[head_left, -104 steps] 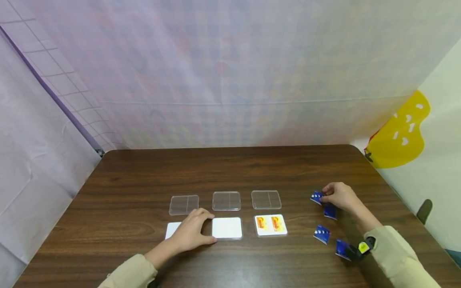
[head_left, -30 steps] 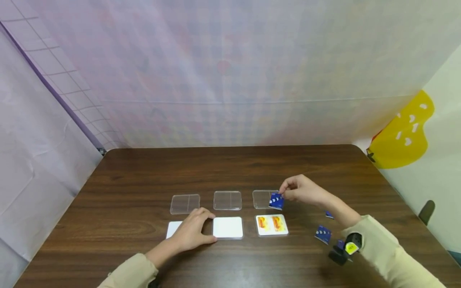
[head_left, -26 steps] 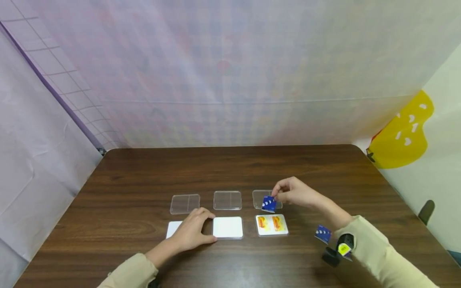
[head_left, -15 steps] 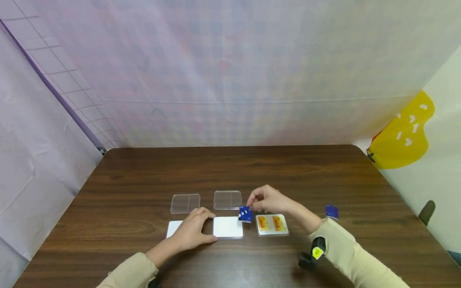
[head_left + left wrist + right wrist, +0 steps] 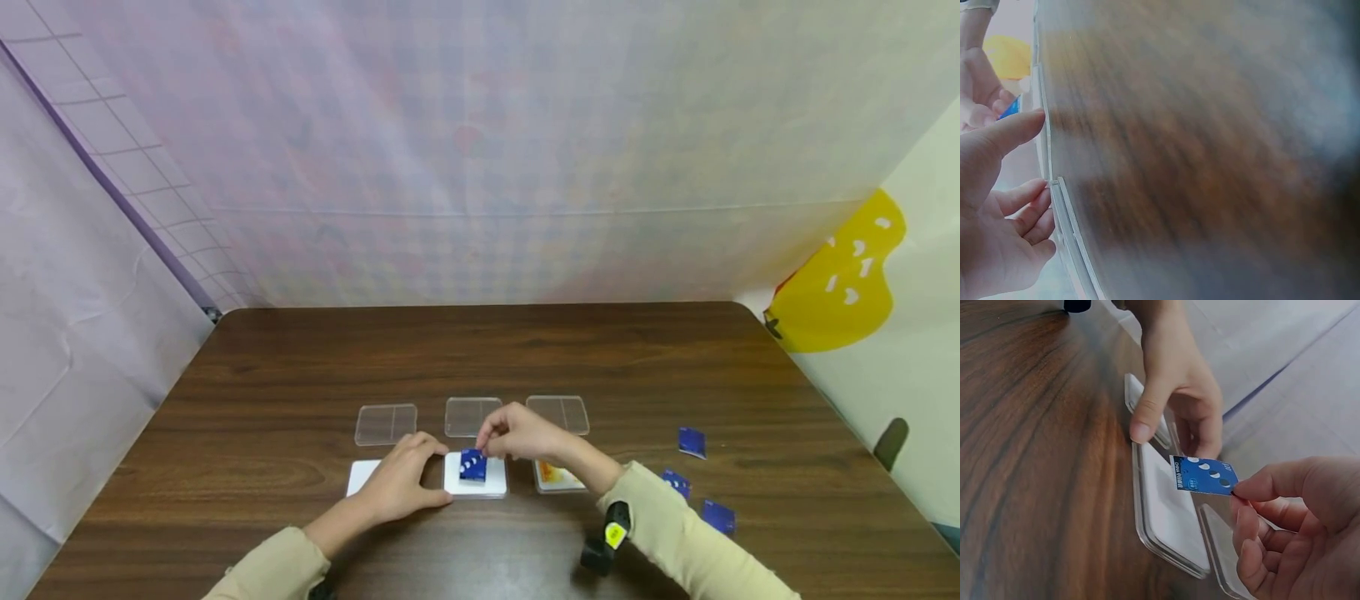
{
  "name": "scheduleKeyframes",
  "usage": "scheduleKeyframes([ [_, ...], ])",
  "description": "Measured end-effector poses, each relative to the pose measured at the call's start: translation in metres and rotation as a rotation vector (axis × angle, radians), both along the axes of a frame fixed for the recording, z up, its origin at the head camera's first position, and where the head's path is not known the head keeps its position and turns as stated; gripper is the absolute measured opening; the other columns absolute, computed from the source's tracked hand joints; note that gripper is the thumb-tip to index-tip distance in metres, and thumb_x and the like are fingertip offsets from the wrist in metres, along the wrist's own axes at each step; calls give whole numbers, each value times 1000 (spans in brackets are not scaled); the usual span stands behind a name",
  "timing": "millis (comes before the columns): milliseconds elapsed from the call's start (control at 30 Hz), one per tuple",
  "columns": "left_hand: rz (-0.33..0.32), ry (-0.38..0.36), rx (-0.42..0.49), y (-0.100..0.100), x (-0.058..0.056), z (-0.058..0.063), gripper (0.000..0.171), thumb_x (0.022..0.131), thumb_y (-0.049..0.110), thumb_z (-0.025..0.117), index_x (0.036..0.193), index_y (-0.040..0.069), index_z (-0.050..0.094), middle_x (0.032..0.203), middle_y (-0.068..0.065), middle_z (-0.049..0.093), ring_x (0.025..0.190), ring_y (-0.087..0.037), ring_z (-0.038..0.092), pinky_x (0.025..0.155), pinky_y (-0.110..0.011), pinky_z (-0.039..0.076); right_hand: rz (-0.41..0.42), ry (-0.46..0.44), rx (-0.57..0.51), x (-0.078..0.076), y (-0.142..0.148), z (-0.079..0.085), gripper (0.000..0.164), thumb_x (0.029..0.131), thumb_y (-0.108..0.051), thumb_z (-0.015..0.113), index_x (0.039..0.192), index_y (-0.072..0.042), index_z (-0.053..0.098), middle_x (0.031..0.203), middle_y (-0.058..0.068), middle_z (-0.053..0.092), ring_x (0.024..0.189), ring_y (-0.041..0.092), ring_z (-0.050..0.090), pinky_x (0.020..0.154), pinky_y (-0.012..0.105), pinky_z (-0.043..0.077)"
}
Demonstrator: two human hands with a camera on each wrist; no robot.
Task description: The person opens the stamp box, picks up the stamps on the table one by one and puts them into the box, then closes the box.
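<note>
My right hand (image 5: 521, 431) pinches a blue postage stamp (image 5: 1204, 475) with pale moon shapes by its edge. The stamp overlaps the white insert of the middle clear plastic case (image 5: 496, 486) in the head view. With thumb and fingers at its left corners, my left hand (image 5: 401, 479) holds that case on the table. Part of another white-filled case (image 5: 360, 473) shows behind the left hand. To the right, a third case (image 5: 551, 477) with orange-and-yellow stamps is partly covered by the right forearm.
Behind the cases lie three clear lids, the left lid (image 5: 386, 425), middle lid (image 5: 467, 414) and right lid (image 5: 562, 412). Several blue stamps (image 5: 692, 442) lie on the brown wooden table (image 5: 480, 350) at the right, near the right sleeve. Curtains (image 5: 450, 208) hang behind the table.
My right hand picked up a blue stamp at the right and carried it left, past the right lid, to the middle case. My left hand has stayed at that case.
</note>
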State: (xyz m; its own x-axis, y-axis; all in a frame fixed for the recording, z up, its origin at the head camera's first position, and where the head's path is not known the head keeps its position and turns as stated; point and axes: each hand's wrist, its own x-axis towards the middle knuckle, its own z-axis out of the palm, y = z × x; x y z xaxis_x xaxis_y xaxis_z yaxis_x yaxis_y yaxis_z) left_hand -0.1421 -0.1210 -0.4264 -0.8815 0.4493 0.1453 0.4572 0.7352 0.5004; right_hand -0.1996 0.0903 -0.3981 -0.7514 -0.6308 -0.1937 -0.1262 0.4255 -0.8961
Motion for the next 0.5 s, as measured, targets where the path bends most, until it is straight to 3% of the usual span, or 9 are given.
scheduleKeyframes([
  [267,-3,-18,2,1,-1,0,53,64,26,79,106,0,60,103,-8,56,97,-23,50,86,-41,44,-15,60,31,2,-12,-10,10,71,3,60,79,3,65,64,-1,59,57,8,51,52,19,43],
  [500,-2,-19,0,0,0,0,52,65,26,79,106,1,60,103,-8,56,97,-23,50,86,-41,44,-32,276,128,5,-19,-14,8,70,2,63,74,-4,67,64,-2,61,58,5,51,53,19,44],
])
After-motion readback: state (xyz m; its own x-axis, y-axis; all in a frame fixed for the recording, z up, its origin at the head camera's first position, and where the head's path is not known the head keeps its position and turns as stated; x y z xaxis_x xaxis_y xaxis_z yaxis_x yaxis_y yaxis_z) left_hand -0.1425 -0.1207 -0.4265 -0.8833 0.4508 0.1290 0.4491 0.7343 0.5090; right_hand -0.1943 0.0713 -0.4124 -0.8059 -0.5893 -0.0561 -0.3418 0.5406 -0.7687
